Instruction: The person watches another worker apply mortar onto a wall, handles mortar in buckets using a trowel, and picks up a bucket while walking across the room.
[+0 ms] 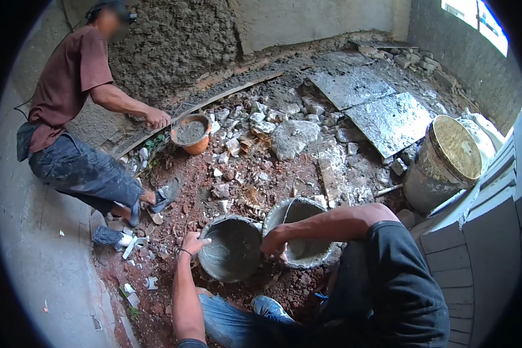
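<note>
Two round buckets coated in grey cement stand side by side on the rubble in front of me. My left hand (195, 243) is at the left rim of the left bucket (232, 249), its thumb over the edge and its fingers curled. Between the two buckets, my right hand (274, 243) is closed at the left rim of the right bucket (301, 246); what its fingers grip is partly hidden. Grey residue coats the inside of the left bucket. Grey material also shows inside the right one, partly covered by my forearm.
At the left, a co-worker (69, 93) bends and holds an orange bucket (197, 147) of grey mix. A large dirty bucket (426, 180) stands at the right, near two flat boards (388, 122). Broken stones (296, 138) and a long plank (232, 91) lie beyond.
</note>
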`<state>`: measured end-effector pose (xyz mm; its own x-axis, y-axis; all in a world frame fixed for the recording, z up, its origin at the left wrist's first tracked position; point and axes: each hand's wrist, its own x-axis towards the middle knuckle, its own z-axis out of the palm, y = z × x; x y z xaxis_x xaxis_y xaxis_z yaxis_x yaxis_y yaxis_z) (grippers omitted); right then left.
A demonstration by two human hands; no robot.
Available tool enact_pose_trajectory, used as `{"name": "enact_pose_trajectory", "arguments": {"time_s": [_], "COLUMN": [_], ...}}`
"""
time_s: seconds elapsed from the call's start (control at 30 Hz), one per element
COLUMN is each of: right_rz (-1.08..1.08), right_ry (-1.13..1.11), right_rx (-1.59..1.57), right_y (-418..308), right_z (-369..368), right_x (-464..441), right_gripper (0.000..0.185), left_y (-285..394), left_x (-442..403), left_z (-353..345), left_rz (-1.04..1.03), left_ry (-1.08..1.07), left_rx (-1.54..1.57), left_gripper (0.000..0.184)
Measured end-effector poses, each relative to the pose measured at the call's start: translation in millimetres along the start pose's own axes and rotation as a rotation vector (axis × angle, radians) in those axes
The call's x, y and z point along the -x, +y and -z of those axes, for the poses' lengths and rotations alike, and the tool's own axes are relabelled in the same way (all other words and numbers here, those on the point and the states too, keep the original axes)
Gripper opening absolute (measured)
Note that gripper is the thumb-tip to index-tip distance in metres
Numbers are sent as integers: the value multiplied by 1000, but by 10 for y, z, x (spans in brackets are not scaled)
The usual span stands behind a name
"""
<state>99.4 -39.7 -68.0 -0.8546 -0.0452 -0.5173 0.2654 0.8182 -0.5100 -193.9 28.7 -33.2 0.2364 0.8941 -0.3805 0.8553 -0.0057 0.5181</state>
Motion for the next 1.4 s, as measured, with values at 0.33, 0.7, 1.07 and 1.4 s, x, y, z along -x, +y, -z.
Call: {"name": "enact_pose_trajectory", "arguments": {"time_s": [0.33,0.7,1.07,1.4], "right_rz": [-44,-100,130,19], "right_ry": [-44,-21,22,-38], "right_rx": [10,-12,107,62], "right_y": [87,-29,-52,-14], "right_z": [-72,-36,13,-15], "right_x": [-93,26,70,56], "right_gripper": [50,48,58,52], "left_y": [-71,21,-133,-114], "left_x": [-9,31,-56,-39], "left_z": [-3,6,-19,-11], "left_rz": [37,-33,-112,-24], "left_ry": [4,16,62,10], "left_rx": [40,11,-90,32], "left_gripper": [24,25,35,29]}}
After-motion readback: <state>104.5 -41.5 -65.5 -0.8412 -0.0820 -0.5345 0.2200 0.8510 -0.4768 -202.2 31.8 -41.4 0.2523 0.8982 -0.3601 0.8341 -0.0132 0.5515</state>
